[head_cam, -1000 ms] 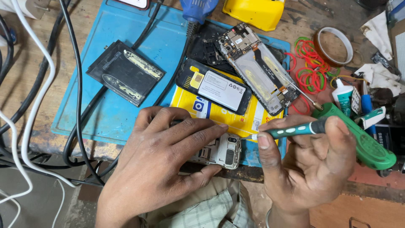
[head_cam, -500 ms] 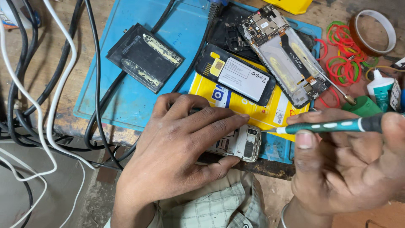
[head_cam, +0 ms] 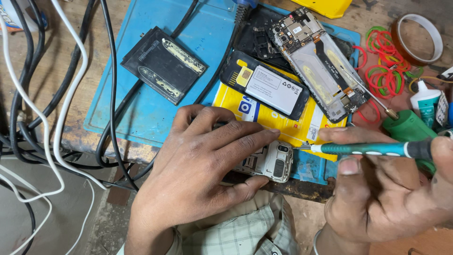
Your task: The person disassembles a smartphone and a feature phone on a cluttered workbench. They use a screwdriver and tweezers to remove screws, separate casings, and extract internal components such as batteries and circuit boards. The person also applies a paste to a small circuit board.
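Screwdriver (head_cam: pixel 368 149) tip moved onto small phone (head_cam: pixel 266 162) — L hand (head_cam: pixel 198 165) fingers clamped on phone, R hand (head_cam: pixel 382 189) fingers pinching screwdriver.

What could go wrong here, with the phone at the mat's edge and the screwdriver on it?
1. The small phone sits at the near edge of the blue mat, held only by the left hand; a slip could drop it off the bench.
2. The screwdriver in the right hand has its tip at the phone's corner; if it skids, it may gouge the phone or jab the left fingers.
3. Cables cross the mat and could snag.
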